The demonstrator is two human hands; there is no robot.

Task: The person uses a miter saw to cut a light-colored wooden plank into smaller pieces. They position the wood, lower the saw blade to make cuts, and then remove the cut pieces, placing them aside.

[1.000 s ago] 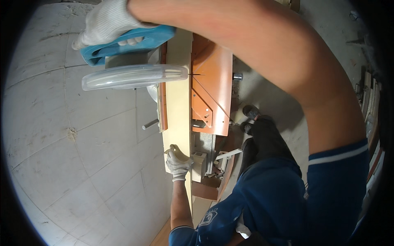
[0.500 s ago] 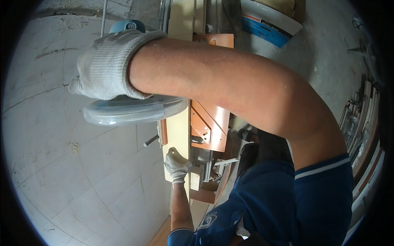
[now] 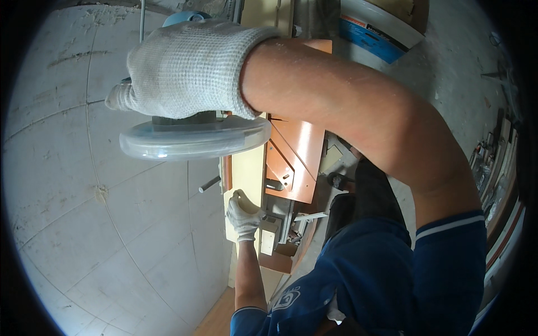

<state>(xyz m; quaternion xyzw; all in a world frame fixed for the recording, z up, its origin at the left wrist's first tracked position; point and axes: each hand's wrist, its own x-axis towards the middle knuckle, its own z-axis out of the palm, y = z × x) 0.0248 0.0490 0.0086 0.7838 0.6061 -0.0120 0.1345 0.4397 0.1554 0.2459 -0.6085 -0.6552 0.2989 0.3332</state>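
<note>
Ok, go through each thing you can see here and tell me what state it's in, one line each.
Right hand: gloved, closed over the top of the saw.
Saw: raised, its clear blade guard closed under the hand.
Left hand: gloved, gripping the pale board's near end.
Pale board: lying flat along the orange saw table.
White and blue bucket: standing behind the table.

Left of the left hand's fingers (image 3: pixel 238 201) open tiled floor (image 3: pixel 84 224) gives free passage, broken only by a short metal rod (image 3: pixel 209 184), while the orange saw table (image 3: pixel 294 162) crowds their right and the clear blade guard (image 3: pixel 196 140) hangs above.
</note>
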